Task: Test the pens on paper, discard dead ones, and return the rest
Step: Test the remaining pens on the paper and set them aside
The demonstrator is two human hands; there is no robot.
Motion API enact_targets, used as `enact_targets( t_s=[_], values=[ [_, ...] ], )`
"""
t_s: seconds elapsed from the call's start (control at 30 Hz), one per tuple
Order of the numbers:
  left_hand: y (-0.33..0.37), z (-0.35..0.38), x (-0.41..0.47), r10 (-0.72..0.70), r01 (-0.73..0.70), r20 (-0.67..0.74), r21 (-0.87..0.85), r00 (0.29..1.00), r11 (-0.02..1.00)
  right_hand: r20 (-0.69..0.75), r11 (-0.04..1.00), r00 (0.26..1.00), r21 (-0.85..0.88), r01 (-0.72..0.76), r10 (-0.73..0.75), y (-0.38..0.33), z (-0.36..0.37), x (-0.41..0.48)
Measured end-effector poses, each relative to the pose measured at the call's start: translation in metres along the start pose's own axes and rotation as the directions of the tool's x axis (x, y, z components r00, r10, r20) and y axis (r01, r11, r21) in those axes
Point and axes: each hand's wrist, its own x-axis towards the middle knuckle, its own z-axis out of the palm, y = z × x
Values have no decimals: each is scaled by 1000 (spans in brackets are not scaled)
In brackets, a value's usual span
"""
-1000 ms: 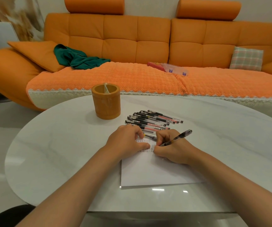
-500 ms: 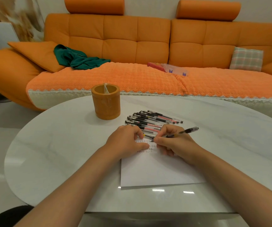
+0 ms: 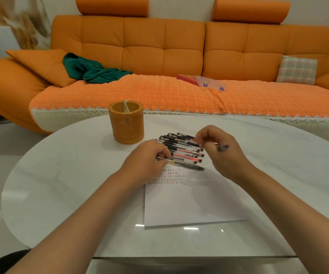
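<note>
Pen point(image 3: 222, 148): right hand point(image 3: 225, 163) has lifted it off paper point(image 3: 191, 204), fingers curled round it, blurred, above pen row point(image 3: 181, 149). Marks on paper suggest test done; likely sorting next, row or holder point(image 3: 126, 125). Left hand point(image 3: 145, 162) at paper's top edge, fingers curled against nearest pens; grip unclear. All on desk point(image 3: 60, 184).

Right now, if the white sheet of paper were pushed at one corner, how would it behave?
The white sheet of paper looks thin and flat, so probably light and floppy. The glossy white table beneath shows reflections, so it would likely slide easily.
</note>
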Motion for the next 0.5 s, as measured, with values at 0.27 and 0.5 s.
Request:
enact_targets(
  t_s=[0.27, 0.5],
  values=[
    [-8, 9, 5, 68, -59, -35, 207, 997, 976, 158, 797, 982, -604, 10, 107, 1, 8, 5],
    [-11, 9, 10, 29, -14, -103, 144, 994, 990, 74, 771, 989, -635, -52, 128, 5, 13, 13]
  ],
)
